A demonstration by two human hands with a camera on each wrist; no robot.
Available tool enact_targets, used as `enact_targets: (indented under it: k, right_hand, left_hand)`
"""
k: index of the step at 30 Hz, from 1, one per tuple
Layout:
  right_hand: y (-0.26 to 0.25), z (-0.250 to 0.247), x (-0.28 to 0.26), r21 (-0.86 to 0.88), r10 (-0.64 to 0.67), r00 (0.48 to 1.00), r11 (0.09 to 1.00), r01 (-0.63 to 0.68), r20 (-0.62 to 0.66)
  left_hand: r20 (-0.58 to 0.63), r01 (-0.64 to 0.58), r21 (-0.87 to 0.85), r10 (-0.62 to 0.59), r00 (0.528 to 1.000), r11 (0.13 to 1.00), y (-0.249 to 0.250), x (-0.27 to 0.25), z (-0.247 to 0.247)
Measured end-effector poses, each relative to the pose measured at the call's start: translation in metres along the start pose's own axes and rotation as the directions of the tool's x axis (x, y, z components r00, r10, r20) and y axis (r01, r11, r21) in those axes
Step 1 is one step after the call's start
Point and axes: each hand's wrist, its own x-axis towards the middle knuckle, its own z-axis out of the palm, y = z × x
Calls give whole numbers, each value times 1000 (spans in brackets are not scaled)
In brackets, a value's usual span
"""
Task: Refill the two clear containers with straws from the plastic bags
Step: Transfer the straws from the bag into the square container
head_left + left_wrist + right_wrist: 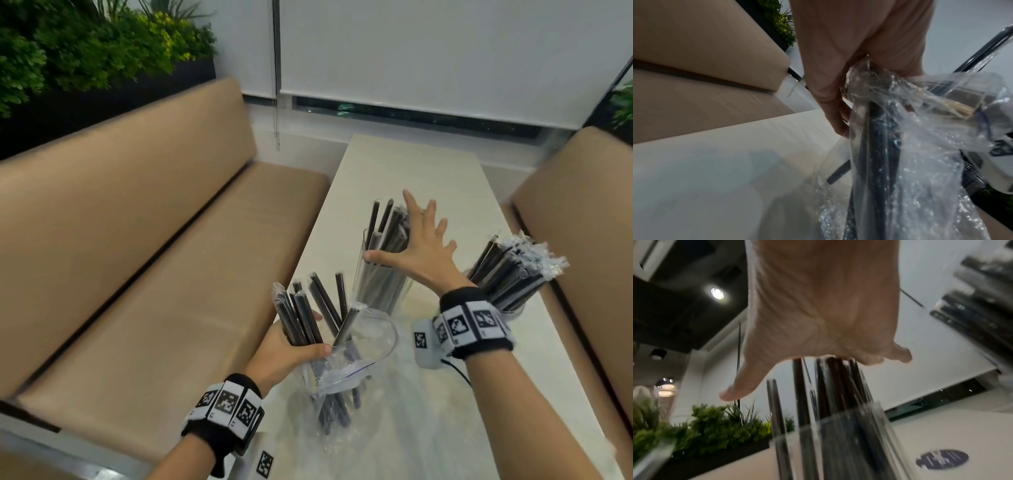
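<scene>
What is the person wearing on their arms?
Both arms are bare, with no sleeves. Each wrist wears a black fabric band carrying white squares printed with black blocky code patterns: the left wrist band and the right wrist band. A small pale grey box with a code tag sits at the right wrist, and a thin black cable runs from it.

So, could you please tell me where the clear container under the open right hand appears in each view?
Head: clear container, centre, on the table.
Left wrist: not in it.
Right wrist: bottom centre, straws upright inside.
Shared landmark: right hand above its straws.
</scene>
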Motion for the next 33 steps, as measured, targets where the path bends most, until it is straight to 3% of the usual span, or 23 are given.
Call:
enact_targets:
  k: [5, 9, 12, 16, 18, 20, 21, 22, 23, 25, 27, 28, 29, 31, 33]
  right_hand:
    - [-12, 4, 48, 45, -52, 976, 997, 63, -213]
    - [-10, 15, 65, 3, -185, 978, 982, 186, -95]
    - [-11, 14, 67, 106, -173, 951, 973, 205, -258]
    - [-20, -6, 77, 87, -95, 902, 986, 145, -421]
    - [-23, -9, 80, 52, -96, 942, 992, 119, -322]
    - [-25, -6, 76, -50, -58, 996, 997, 55, -70]
    - [-25, -5, 71, -131, -31, 999, 991, 34, 26]
    - [-25, -7, 65, -178, -23, 999, 984, 30, 44]
    - [-26, -11, 56, -183, -39, 999, 982, 36, -13]
    - [-27, -25, 28, -97, -126, 957, 990, 104, -260]
    - [-29, -37, -16, 110, -190, 878, 959, 262, -439]
    - [-31, -39, -41, 233, -179, 877, 923, 307, -447]
    - [-31, -35, -64, 366, -153, 907, 879, 306, -391]
    - [-26, -14, -100, 618, -135, 981, 762, 194, -141]
    - [-21, 19, -119, 671, -151, 980, 741, 25, 131]
  left_hand:
    - [0, 4, -2, -4, 1000, 1000, -1, 0, 0]
    - [-4, 10, -14, -10, 1000, 1000, -3, -1, -1]
    - [-7, 8, -12, -8, 1000, 1000, -2, 0, -2]
    - [-2, 5, -1, -5, 1000, 1000, -1, 2, -3]
    - [8, 7, 17, -7, 1000, 1000, 0, 4, -3]
    - [27, 8, 31, -9, 1000, 999, 1, 4, -2]
    - [35, 10, 36, -11, 999, 999, 2, 5, -2]
    - [41, 12, 39, -14, 999, 999, 2, 5, -2]
    - [44, 14, 40, -16, 999, 999, 2, 5, -3]
    - [40, 19, 45, -20, 999, 999, 2, 5, -4]
    - [24, 24, 45, -25, 999, 999, 3, 6, -4]
    - [14, 23, 42, -24, 1000, 999, 3, 5, -4]
    - [3, 17, 42, -17, 1000, 999, 3, 5, -3]
    - [-21, 2, 49, -1, 1000, 999, 4, 4, -1]
    - [-33, -5, 46, 6, 999, 999, 5, 3, 2]
